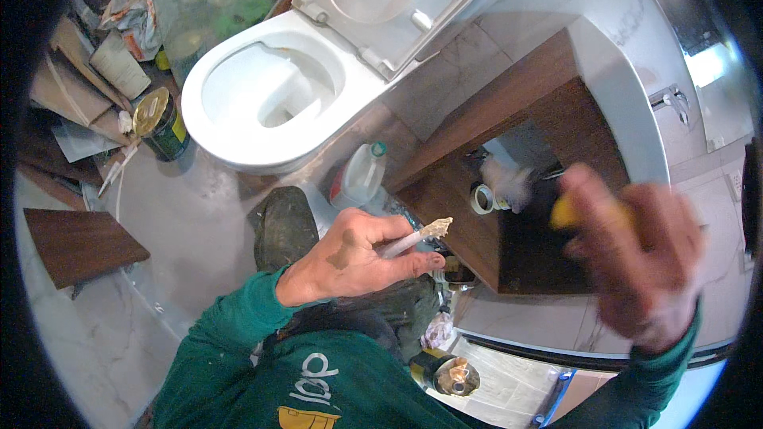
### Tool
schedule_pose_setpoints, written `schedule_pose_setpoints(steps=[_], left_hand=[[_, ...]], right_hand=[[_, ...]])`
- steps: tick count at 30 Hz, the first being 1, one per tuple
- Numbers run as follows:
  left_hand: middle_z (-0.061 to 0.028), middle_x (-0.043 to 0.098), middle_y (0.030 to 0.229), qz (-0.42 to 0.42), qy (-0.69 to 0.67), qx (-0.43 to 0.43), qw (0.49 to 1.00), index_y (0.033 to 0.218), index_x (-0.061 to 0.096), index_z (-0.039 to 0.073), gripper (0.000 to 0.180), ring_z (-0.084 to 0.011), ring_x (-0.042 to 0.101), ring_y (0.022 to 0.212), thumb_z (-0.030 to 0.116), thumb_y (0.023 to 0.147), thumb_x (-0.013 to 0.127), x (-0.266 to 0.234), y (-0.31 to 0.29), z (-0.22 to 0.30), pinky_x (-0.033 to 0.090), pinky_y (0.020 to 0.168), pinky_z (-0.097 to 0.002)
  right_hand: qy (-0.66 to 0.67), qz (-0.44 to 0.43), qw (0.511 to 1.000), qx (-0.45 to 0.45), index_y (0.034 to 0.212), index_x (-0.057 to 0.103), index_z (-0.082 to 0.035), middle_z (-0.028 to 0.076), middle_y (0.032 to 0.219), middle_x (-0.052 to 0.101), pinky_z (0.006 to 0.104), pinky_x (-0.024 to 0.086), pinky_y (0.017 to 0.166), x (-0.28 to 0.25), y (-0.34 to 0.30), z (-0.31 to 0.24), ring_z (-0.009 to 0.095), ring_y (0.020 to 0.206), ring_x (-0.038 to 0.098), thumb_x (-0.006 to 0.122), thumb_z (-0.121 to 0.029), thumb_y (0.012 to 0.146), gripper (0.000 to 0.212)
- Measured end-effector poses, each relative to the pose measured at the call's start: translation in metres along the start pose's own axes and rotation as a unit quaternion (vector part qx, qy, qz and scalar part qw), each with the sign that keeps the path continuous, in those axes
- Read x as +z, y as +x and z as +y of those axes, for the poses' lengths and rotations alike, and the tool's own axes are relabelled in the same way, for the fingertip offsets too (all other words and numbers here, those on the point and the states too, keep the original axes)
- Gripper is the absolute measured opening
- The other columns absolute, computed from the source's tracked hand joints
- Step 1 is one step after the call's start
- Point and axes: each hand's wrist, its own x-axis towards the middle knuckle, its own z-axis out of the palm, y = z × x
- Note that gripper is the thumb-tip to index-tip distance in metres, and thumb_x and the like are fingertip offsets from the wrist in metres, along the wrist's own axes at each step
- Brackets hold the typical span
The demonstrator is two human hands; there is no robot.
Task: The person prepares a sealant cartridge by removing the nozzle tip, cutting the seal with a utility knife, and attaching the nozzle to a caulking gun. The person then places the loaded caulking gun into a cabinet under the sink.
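In my left hand (354, 258) is a slim whitish stick (399, 247), gripped between thumb and fingers. Its tip carries a lumpy tan paste (436, 228). My right hand (636, 254) is raised in front of the wooden cabinet (457, 222) and smeared by motion. Its fingers are wrapped round a small yellow thing (566, 213), whose kind is too blurred to make out. Inside the cabinet, left of that hand, lie a roll of tape (482, 199) and a crumpled clear plastic bag (509, 183).
A white toilet (207, 123) with its lid raised stands ahead. Beside it are a translucent plastic jug (362, 179), an open can (165, 131), cardboard scraps (67, 95) and a brown board (83, 246). Another open can (461, 377) sits near my lap.
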Motion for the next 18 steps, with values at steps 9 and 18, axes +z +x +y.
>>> schedule_pose_setpoints(steps=[9,18], left_hand=[[-0.0071,0.058,0.057,-0.007,-0.042,-0.012,0.999,0.076,0.069,0.001,0.040,-0.0129,0.055,0.053,0.037,0.080,0.089,0.003,0.005,-0.009,0.042,0.048,-0.0323],[-0.0045,0.060,0.059,0.006,-0.030,-0.001,1.000,0.077,0.070,0.002,0.032,-0.0082,0.054,0.055,0.028,0.080,0.090,0.006,0.006,-0.008,0.042,0.050,-0.0291]], right_hand=[[0.079,-0.101,0.992,0.014,0.134,0.069,-0.021,0.001,0.078,0.039,0.0344,0.033,0.056,0.034,-0.030,-0.033,0.018,0.065,0.043,0.070,-0.027,0.076,0.058],[0.071,-0.099,0.992,0.009,0.134,0.068,-0.021,0.001,0.076,0.038,0.0351,0.033,0.057,0.042,-0.023,-0.034,0.018,0.065,0.043,0.068,-0.027,0.084,0.051]])
